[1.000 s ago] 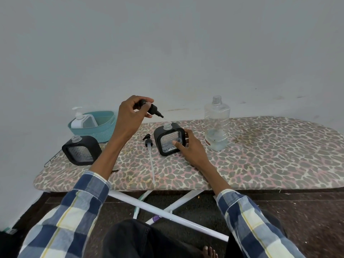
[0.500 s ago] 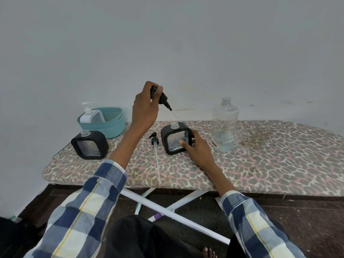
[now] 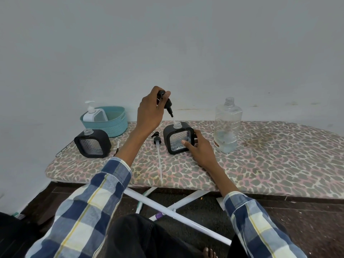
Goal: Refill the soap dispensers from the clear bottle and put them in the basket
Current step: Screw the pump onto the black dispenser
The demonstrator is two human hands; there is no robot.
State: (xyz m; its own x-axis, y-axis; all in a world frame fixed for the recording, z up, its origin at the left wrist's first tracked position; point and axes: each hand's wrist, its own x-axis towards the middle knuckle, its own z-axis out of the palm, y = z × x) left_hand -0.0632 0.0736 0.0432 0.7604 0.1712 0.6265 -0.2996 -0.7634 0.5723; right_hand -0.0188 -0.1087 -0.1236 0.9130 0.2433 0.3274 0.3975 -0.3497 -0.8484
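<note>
Done: white dispenser (image 3: 92, 114) in basket (image 3: 113, 125), far left corner of board (image 3: 279, 161). Mid-board black dispenser (image 3: 179, 140): right hand (image 3: 200, 148) steadying, fingers curled around; left hand (image 3: 151, 108) pinching pump (image 3: 166, 103) above neck. Left-edge dispenser (image 3: 92, 144), clear bottle (image 3: 228, 125): pending.

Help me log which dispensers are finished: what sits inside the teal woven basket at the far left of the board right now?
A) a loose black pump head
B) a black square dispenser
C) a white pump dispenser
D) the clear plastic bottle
C: only the white pump dispenser stands inside the teal woven basket; both black square dispensers sit out on the board.
</note>
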